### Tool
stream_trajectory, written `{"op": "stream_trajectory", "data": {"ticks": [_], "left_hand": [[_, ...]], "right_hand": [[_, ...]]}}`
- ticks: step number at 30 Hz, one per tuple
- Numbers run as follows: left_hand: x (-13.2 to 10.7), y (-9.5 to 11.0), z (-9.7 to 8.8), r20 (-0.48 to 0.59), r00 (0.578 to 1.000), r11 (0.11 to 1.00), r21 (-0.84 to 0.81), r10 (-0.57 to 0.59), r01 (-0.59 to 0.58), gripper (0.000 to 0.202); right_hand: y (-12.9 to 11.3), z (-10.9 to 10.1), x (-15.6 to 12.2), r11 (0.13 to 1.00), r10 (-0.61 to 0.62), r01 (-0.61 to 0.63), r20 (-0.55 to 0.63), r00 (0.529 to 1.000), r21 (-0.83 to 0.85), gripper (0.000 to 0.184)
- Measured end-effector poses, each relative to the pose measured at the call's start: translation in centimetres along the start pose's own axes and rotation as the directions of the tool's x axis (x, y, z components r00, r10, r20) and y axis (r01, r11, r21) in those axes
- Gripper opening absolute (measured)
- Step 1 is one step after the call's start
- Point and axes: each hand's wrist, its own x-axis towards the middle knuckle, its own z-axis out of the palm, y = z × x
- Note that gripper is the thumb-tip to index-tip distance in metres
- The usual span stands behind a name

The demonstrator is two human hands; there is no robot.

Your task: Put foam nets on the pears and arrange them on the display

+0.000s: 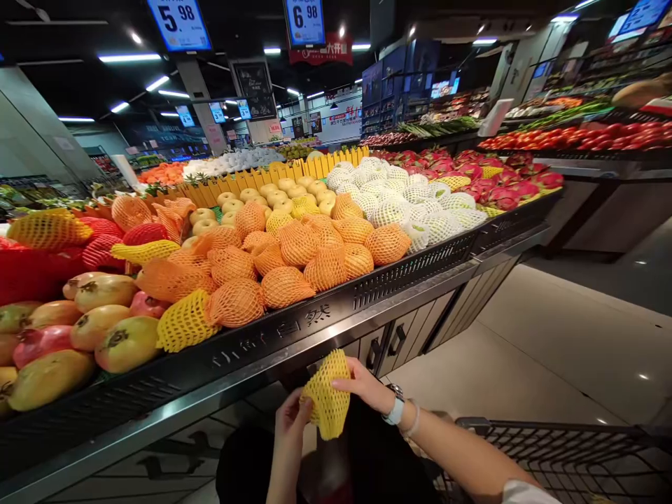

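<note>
A yellow foam net sleeve point(326, 395) is held up between both hands, just short of the near edge of the fruit display point(336, 329). One side is pinched by the left hand point(290, 427), its fingers curled around the mesh, while the other side is gripped by the right hand point(365, 386), a wristwatch point(395, 406) showing on that wrist. Both grips are closed on the netting, though the hands are held apart, with the sleeve stretched between them; it appears to be empty, though this is hard to be sure of from this view. A wire shopping cart point(551, 448) is seen at near right. Across the display, mangoes point(126, 343) and pomegranates point(42, 343) are piled at near left, with orange-netted fruit point(294, 273) heaped at the centre. Bare pale pears point(225, 206) are banked behind them, and white-netted pears point(391, 213) are stacked to the right. Dragon fruit point(504, 189) is laid out farther right, and tomatoes point(593, 136) fill a far-right shelf.
</note>
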Motion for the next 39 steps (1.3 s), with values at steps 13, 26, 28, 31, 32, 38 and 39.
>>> {"op": "stream_trajectory", "data": {"ticks": [13, 26, 28, 31, 32, 38, 39], "left_hand": [[1.0, -1.7, 0.9, 0.155, 0.878, 0.728, -0.503, -0.454, 0.465, 0.029], [-0.7, -2.2, -0.1, -0.09, 0.912, 0.91, 0.159, 0.4, -0.384, 0.023], [-0.6, -2.6, 0.2, -0.097, 0.942, 0.937, 0.172, 0.323, -0.304, 0.032], [-0.1, -2.7, -0.1, -0.16, 0.96, 0.968, 0.14, 0.23, -0.208, 0.045], [0.0, -2.6, -0.4, -0.153, 0.968, 0.974, 0.135, 0.201, -0.181, 0.046], [0.0, -1.5, -1.8, -0.228, 0.939, 0.958, 0.19, 0.257, -0.216, 0.027], [-0.2, -1.5, -2.0, -0.281, 0.897, 0.934, 0.21, 0.341, -0.289, 0.024]], "right_hand": [[-0.7, -0.2, -0.7, 0.77, -0.256, 0.331, 0.211, 0.943, -0.546, 0.035], [0.2, -0.8, -0.6, 0.656, -0.499, 0.213, -0.205, 0.842, -0.724, 0.04], [0.2, -0.6, -0.8, 0.631, -0.516, 0.225, -0.185, 0.836, -0.742, 0.043], [0.1, -0.6, -1.1, 0.603, -0.517, 0.333, -0.037, 0.855, -0.725, 0.047], [0.1, -0.7, -1.1, 0.587, -0.517, 0.383, 0.034, 0.855, -0.713, 0.048], [-1.0, -1.3, -1.1, 0.707, -0.272, 0.403, 0.303, 0.913, -0.581, 0.048], [-1.1, -1.5, -1.0, 0.761, -0.189, 0.348, 0.326, 0.926, -0.547, 0.046]]}}
